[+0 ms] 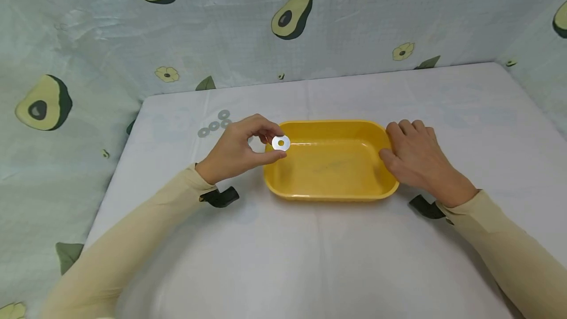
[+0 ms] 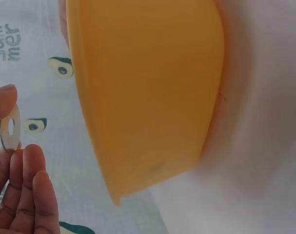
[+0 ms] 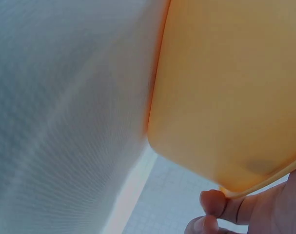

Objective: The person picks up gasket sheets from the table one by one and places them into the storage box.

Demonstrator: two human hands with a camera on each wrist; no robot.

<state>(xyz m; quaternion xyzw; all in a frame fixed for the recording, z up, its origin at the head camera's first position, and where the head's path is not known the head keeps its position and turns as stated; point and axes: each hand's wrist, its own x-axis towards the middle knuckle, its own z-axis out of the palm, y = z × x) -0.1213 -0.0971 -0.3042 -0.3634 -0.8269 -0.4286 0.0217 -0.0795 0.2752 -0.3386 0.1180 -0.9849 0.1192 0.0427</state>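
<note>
A shiny flat metal washer (image 1: 286,144) with a round central hole is pinched between the thumb and fingers of my left hand (image 1: 241,146), held up over the left end of a yellow plastic tray (image 1: 328,197). In the left wrist view the same washer (image 2: 5,139) stands edge-on between thumb and fingertips, beside the tray's outer wall (image 2: 148,97). My right hand (image 1: 414,159) grips the tray's right rim, thumb at the near side. The right wrist view has its fingers (image 3: 212,202) curled at the rim. No objects show inside the tray.
Several grey washers (image 1: 214,126) lie on the white-covered table (image 1: 274,260), behind the left hand. A curtain-like sheet printed with avocados (image 1: 230,53) hangs along the back and left side of the table.
</note>
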